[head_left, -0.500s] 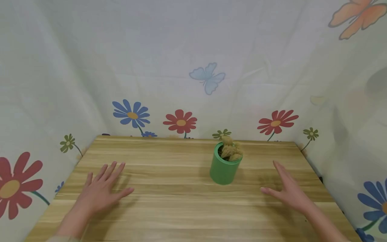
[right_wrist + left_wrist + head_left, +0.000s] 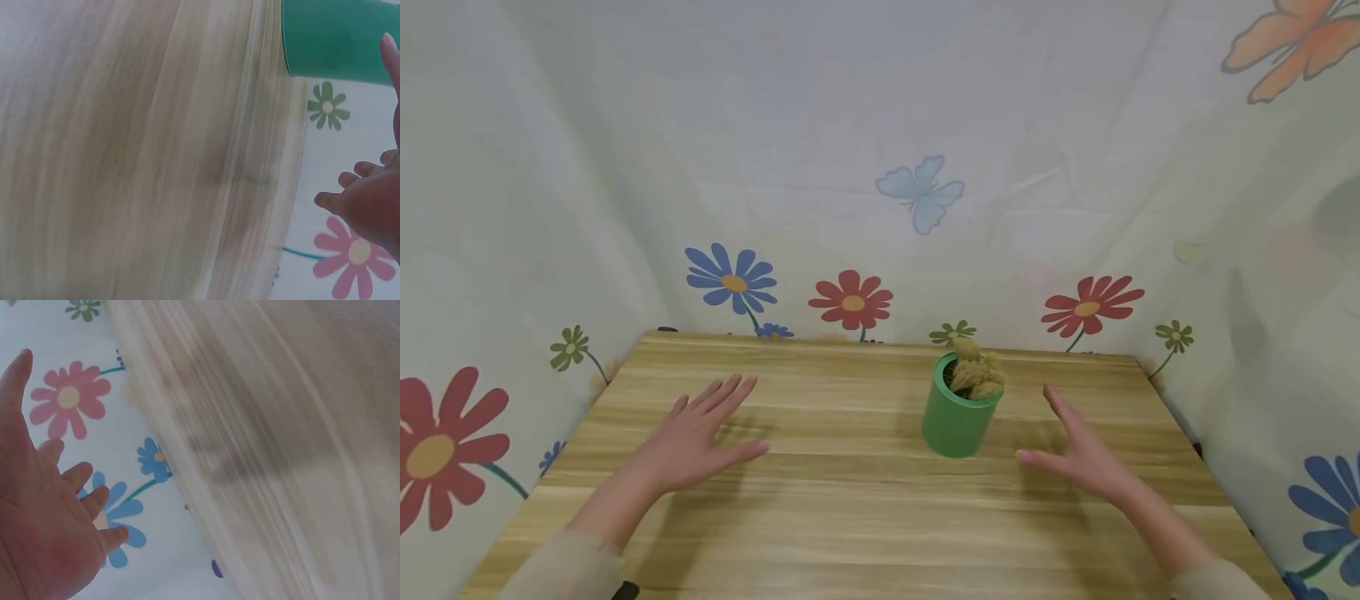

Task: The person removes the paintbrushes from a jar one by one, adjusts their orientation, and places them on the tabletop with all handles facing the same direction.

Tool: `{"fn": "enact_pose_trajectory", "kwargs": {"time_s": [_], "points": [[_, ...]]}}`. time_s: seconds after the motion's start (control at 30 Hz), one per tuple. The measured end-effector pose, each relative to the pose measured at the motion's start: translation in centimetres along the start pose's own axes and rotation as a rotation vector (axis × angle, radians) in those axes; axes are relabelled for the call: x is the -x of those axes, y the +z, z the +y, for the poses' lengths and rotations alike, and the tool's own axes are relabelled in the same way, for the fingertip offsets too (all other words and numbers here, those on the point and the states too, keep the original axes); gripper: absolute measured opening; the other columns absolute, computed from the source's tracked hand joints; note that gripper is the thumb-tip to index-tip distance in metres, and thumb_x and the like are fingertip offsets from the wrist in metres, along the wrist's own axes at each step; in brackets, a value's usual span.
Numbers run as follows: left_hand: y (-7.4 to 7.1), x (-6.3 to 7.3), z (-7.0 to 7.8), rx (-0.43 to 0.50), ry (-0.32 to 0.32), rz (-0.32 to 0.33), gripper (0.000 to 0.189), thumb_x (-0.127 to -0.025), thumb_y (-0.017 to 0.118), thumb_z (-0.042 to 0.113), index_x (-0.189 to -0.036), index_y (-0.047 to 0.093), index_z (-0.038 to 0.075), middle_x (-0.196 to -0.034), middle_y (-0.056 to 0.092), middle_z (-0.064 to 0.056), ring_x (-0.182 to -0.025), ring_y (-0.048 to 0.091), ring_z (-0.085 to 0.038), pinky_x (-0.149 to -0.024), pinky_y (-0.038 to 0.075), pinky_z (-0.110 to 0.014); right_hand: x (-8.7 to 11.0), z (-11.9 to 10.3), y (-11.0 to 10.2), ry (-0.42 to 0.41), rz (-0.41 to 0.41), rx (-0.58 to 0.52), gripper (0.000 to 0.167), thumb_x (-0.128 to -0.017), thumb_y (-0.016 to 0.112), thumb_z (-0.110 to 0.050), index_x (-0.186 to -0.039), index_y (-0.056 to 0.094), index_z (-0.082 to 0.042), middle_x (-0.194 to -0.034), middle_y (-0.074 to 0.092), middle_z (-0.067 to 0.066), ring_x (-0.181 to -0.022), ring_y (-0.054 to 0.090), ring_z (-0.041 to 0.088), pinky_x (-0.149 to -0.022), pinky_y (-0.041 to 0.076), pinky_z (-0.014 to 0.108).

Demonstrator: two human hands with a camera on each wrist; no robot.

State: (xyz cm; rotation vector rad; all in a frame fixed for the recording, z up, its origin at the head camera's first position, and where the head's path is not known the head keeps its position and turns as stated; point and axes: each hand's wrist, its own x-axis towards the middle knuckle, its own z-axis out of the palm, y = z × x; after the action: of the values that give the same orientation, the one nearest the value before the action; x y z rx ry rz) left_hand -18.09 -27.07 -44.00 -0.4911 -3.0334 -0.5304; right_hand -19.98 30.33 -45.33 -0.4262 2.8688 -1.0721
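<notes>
Cream sleeves (image 2: pixel 561 565) stop short of the wrists, leaving both hands bare and unencumbered. Fingers extended and thumbs spread wide, the left hand (image 2: pixel 688 446) and right hand (image 2: pixel 1088 460) hold nothing; shadows lying beneath them suggest they hover over the tabletop (image 2: pixel 835 525) rather than rest their weight on it. Between them stands the green pot (image 2: pixel 957 429), just beside the right hand yet apart from it, and well away from the left. It keeps upright, presumably because its flat base sits squarely on the wood. Tan, fuzzy growth (image 2: pixel 976 382) pokes above the rim, seemingly supported by the pot's wall. Beyond, flowered cloth (image 2: pixel 820 108) hangs around the tabletop, probably to screen off the surroundings.
</notes>
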Motion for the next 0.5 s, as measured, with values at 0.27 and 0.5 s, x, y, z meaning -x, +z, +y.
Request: {"fn": "enact_pose_trajectory", "kwargs": {"time_s": [0.27,0.5], "points": [[-0.2,-2.2,2.3,0.102,0.087,0.01,0.096,-0.095,0.067,0.071,-0.171,0.03,0.025,-0.174,0.031,-0.011,-0.159,0.03,-0.042,-0.123,0.025,-0.073,-1.4,-0.6,1.5,-0.033,-0.015,-0.149,0.117,-0.094,0.086,-0.034,-0.172,0.003,-0.007,-0.175,0.016,0.027,-0.158,0.022,0.053,-0.121,0.028,0.073],[0.0,-4.2,4.7,0.202,0.103,0.011,0.096,-0.09,0.075,0.07,-0.168,0.037,0.028,-0.171,0.039,-0.003,-0.157,0.038,-0.035,-0.122,0.036,-0.065,-2.2,-1.4,2.3,-0.053,-0.034,-0.267,0.117,-0.094,0.085,-0.025,-0.172,-0.001,-0.008,-0.176,0.012,0.027,-0.16,0.017,0.05,-0.125,0.025,0.068]]}}
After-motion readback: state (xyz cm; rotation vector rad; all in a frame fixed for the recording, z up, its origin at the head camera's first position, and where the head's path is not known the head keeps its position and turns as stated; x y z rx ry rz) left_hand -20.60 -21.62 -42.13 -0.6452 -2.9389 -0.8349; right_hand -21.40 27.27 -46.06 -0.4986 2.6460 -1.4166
